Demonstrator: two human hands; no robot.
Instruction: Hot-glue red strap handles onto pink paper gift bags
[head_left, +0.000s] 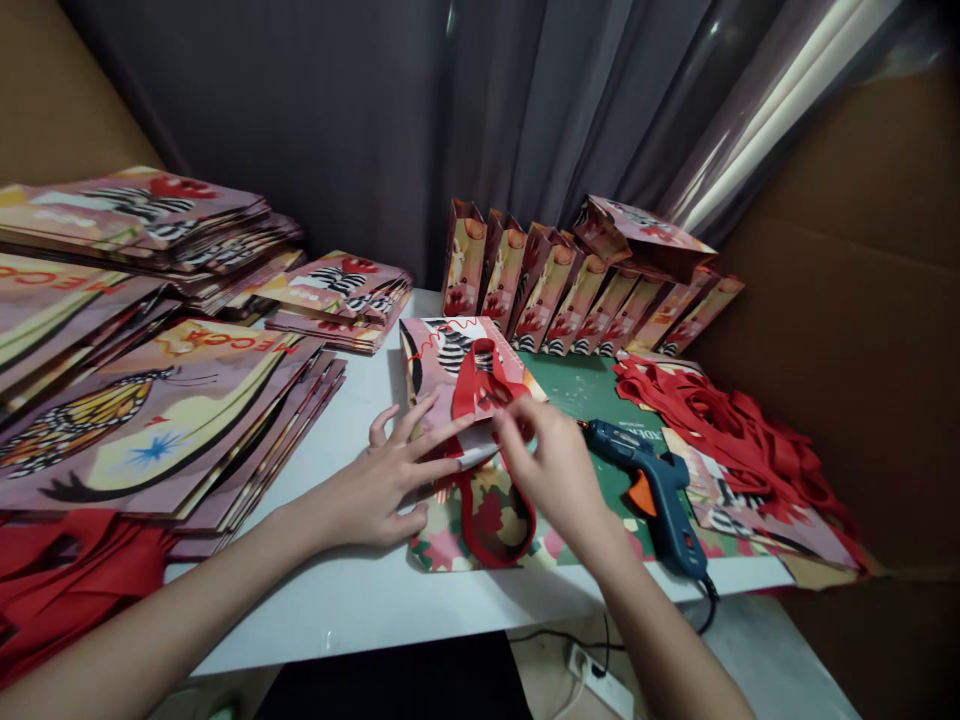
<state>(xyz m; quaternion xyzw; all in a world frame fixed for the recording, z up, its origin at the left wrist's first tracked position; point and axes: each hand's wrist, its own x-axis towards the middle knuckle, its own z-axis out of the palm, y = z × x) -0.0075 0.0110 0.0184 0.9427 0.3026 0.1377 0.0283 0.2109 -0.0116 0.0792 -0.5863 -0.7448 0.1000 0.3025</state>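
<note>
A paper gift bag with a zebra print lies flat in front of me, its mouth towards me. Across it runs a red ribbon handle, and a second red ribbon loop hangs from the mouth over a patterned sheet. My left hand rests with fingers spread on the bag's near edge. At the mouth, beside the ribbon, my right hand is closed in a pinch; what its fingertips hold is hidden. A blue glue gun with an orange trigger lies right of that hand.
Stacks of flat printed bags cover the left side, with red ribbons in front. A row of standing bags lines the back. More red ribbons lie right of the green mat. A power strip sits below the table.
</note>
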